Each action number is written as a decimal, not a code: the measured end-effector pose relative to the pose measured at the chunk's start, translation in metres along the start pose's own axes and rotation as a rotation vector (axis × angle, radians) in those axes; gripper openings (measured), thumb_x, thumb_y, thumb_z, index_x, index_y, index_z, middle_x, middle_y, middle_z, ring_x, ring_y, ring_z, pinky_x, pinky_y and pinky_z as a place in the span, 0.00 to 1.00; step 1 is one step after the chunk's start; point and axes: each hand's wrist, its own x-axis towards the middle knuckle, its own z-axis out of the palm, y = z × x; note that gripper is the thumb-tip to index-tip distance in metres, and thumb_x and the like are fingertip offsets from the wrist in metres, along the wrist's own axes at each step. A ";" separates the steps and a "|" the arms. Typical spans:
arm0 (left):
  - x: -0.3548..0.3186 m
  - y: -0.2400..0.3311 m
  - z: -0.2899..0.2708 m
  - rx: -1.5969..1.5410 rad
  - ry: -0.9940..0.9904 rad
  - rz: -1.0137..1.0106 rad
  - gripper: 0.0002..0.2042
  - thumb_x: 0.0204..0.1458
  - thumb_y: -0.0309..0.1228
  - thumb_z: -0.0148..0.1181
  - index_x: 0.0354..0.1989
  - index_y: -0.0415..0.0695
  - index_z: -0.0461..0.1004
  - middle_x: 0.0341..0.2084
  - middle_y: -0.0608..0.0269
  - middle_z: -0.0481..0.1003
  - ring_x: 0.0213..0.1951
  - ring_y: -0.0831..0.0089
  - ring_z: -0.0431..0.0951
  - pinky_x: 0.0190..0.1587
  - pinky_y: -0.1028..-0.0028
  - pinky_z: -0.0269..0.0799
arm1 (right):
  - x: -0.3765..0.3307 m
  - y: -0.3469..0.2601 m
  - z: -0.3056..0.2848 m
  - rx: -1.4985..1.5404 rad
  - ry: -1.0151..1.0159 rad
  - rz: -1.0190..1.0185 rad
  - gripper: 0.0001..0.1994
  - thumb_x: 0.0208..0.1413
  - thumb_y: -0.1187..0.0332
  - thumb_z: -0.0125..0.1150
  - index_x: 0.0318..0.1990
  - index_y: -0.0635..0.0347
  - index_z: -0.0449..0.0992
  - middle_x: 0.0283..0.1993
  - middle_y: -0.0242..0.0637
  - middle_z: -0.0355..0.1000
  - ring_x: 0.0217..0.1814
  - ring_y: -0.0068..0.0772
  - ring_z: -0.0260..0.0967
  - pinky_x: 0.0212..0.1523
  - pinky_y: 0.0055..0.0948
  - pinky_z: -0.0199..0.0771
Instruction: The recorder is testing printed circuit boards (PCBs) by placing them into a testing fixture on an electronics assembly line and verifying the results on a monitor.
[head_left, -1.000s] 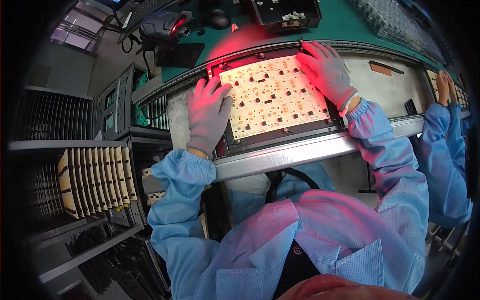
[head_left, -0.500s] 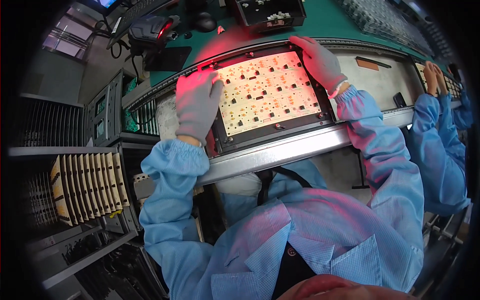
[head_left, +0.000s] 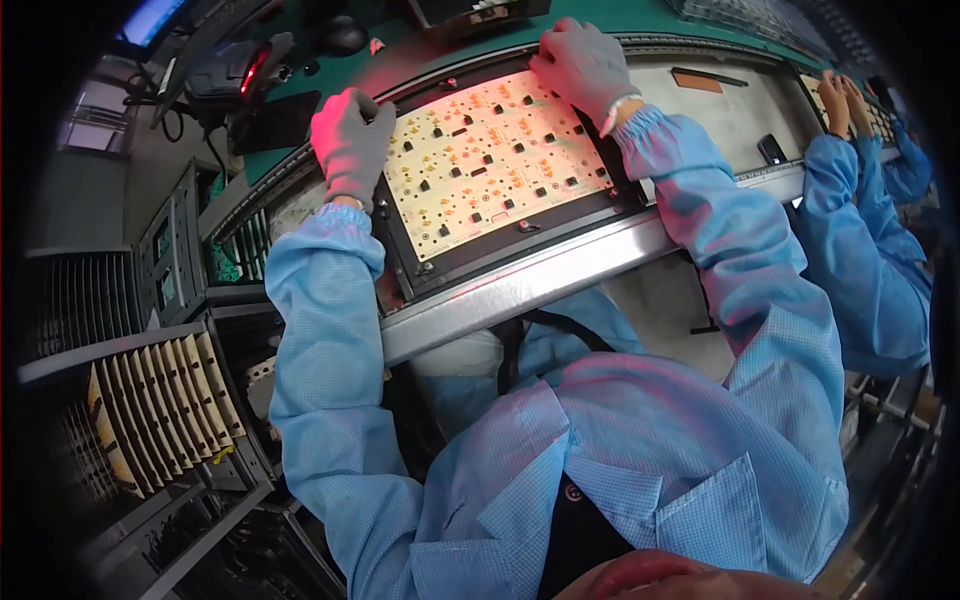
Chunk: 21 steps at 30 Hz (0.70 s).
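Note:
A cream printed circuit board (head_left: 480, 165) with several small black components lies in a black carrier frame (head_left: 478, 258) on the metal-edged conveyor in front of me. My left hand (head_left: 350, 145), in a grey glove, is closed at the frame's far left corner, its thumb toward the board and its curled fingertips partly hidden. At the far right corner my right hand (head_left: 583, 70), also gloved in grey, grips the frame with fingers bent over the far edge. Small clamps (head_left: 527, 226) sit along the frame's border.
The metal rail (head_left: 530, 290) runs along my side of the conveyor. Beyond lie a black mouse (head_left: 340, 36), a scanner with a red light (head_left: 255, 72) and a black bin (head_left: 470, 14). Racked boards (head_left: 165, 410) stand at left. Another person's hands (head_left: 842, 100) work at right.
The whole view has shifted, with the board now farther left and higher in the picture. My left hand has slid away from me along the frame's left side; my right hand keeps its corner.

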 end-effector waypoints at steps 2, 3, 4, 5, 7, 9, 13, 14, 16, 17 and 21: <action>-0.001 0.000 -0.002 -0.155 -0.038 -0.052 0.09 0.39 0.30 0.66 0.28 0.45 0.73 0.27 0.61 0.75 0.32 0.60 0.75 0.37 0.67 0.71 | 0.008 -0.009 -0.002 0.039 -0.031 0.066 0.13 0.49 0.57 0.59 0.35 0.56 0.79 0.43 0.43 0.71 0.48 0.47 0.68 0.48 0.42 0.69; -0.001 0.000 0.001 -0.150 -0.047 -0.057 0.09 0.39 0.30 0.66 0.28 0.45 0.73 0.27 0.61 0.75 0.32 0.60 0.75 0.37 0.67 0.71 | 0.010 -0.012 -0.004 0.076 -0.052 0.127 0.16 0.46 0.55 0.60 0.33 0.59 0.80 0.43 0.49 0.72 0.49 0.50 0.67 0.50 0.44 0.68; 0.002 -0.001 0.005 -0.194 -0.001 -0.022 0.10 0.39 0.30 0.67 0.30 0.45 0.74 0.28 0.60 0.75 0.33 0.61 0.75 0.38 0.67 0.71 | 0.008 -0.012 -0.009 0.070 -0.056 0.107 0.15 0.47 0.58 0.58 0.32 0.63 0.80 0.43 0.50 0.71 0.51 0.50 0.66 0.49 0.41 0.68; 0.001 -0.005 0.005 -0.228 0.047 0.007 0.11 0.39 0.30 0.67 0.33 0.45 0.75 0.30 0.59 0.76 0.34 0.61 0.76 0.39 0.68 0.71 | 0.008 -0.013 -0.016 0.087 -0.065 0.097 0.15 0.47 0.58 0.58 0.32 0.63 0.80 0.43 0.50 0.71 0.51 0.50 0.66 0.49 0.41 0.68; -0.002 -0.006 -0.004 -0.286 -0.016 -0.061 0.11 0.41 0.32 0.67 0.34 0.45 0.77 0.33 0.59 0.77 0.37 0.62 0.76 0.41 0.68 0.71 | 0.000 0.000 -0.023 0.250 -0.034 -0.044 0.15 0.46 0.59 0.60 0.32 0.63 0.80 0.41 0.49 0.72 0.47 0.49 0.69 0.46 0.40 0.70; 0.000 -0.009 -0.016 -0.193 -0.206 0.128 0.10 0.43 0.34 0.66 0.33 0.45 0.77 0.33 0.60 0.76 0.38 0.62 0.76 0.42 0.68 0.71 | -0.021 0.031 -0.013 0.342 0.019 -0.171 0.15 0.51 0.58 0.58 0.37 0.59 0.79 0.45 0.44 0.71 0.49 0.46 0.69 0.48 0.39 0.69; 0.005 -0.005 -0.023 -0.062 -0.238 0.204 0.08 0.46 0.35 0.63 0.32 0.47 0.78 0.33 0.62 0.75 0.39 0.63 0.75 0.44 0.68 0.70 | -0.034 0.008 -0.032 0.399 0.075 -0.482 0.19 0.59 0.54 0.51 0.49 0.55 0.76 0.56 0.43 0.67 0.55 0.44 0.66 0.56 0.38 0.65; 0.007 0.004 -0.024 -0.100 -0.305 0.060 0.07 0.47 0.35 0.62 0.32 0.48 0.78 0.33 0.63 0.74 0.40 0.64 0.74 0.46 0.69 0.69 | -0.035 -0.005 -0.035 0.420 0.029 -0.567 0.20 0.60 0.53 0.49 0.52 0.54 0.74 0.58 0.44 0.65 0.57 0.45 0.64 0.57 0.40 0.63; 0.014 -0.004 -0.029 -0.167 -0.386 0.054 0.08 0.49 0.35 0.61 0.34 0.46 0.77 0.34 0.63 0.73 0.40 0.66 0.74 0.46 0.71 0.68 | -0.035 -0.047 -0.037 0.500 -0.079 -0.644 0.22 0.62 0.53 0.47 0.59 0.54 0.67 0.62 0.45 0.61 0.65 0.47 0.57 0.62 0.44 0.56; 0.016 -0.008 -0.030 -0.242 -0.477 0.040 0.09 0.51 0.35 0.60 0.37 0.44 0.76 0.35 0.63 0.72 0.40 0.69 0.73 0.47 0.73 0.67 | -0.031 -0.062 -0.022 0.480 -0.037 -0.753 0.25 0.62 0.50 0.46 0.60 0.56 0.65 0.64 0.46 0.59 0.67 0.46 0.54 0.63 0.43 0.54; 0.032 -0.008 -0.033 -0.301 -0.689 0.081 0.07 0.53 0.31 0.57 0.34 0.41 0.74 0.37 0.65 0.70 0.44 0.72 0.70 0.49 0.73 0.65 | -0.029 -0.079 -0.007 0.307 -0.175 -0.688 0.30 0.62 0.44 0.42 0.61 0.57 0.63 0.67 0.47 0.54 0.70 0.46 0.50 0.66 0.48 0.48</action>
